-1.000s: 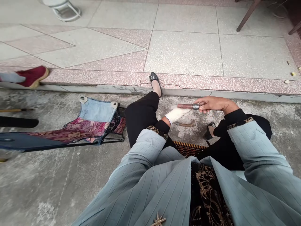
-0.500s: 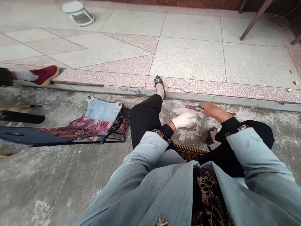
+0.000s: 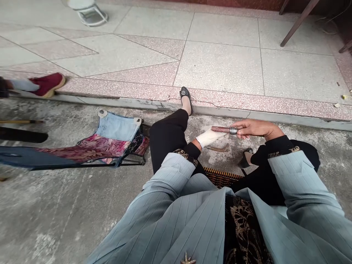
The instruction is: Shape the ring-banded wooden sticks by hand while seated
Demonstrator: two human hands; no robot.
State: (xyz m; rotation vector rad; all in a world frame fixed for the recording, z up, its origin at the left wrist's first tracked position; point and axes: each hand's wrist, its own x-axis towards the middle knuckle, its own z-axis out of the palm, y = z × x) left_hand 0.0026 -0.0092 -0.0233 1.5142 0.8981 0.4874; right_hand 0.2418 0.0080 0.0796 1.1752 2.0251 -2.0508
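My right hand (image 3: 254, 129), bare, is closed on a reddish-brown stick (image 3: 220, 129) with silvery wire (image 3: 233, 130) wound around it. Its fingers grip beside the wire coil, and the free end points left. My left hand (image 3: 210, 138) wears a white knitted glove and lies just below and behind the stick. The gloved fingers are pressed together and partly hidden; what they hold, if anything, does not show. On the concrete beneath the hands lies a bent brown stick (image 3: 218, 148).
A low folding chair (image 3: 115, 126) with denim and floral cloth stands to my left. Beyond it is another person's red shoe (image 3: 51, 84). A raised tiled step (image 3: 220, 69) runs ahead, with a white stool (image 3: 92, 13) on it. Woven seating (image 3: 224, 178) shows between my legs.
My right hand has turned and shifted slightly right, showing more of the wire coil. The stick now overlaps the gloved left hand, which has moved a little left and flattened.
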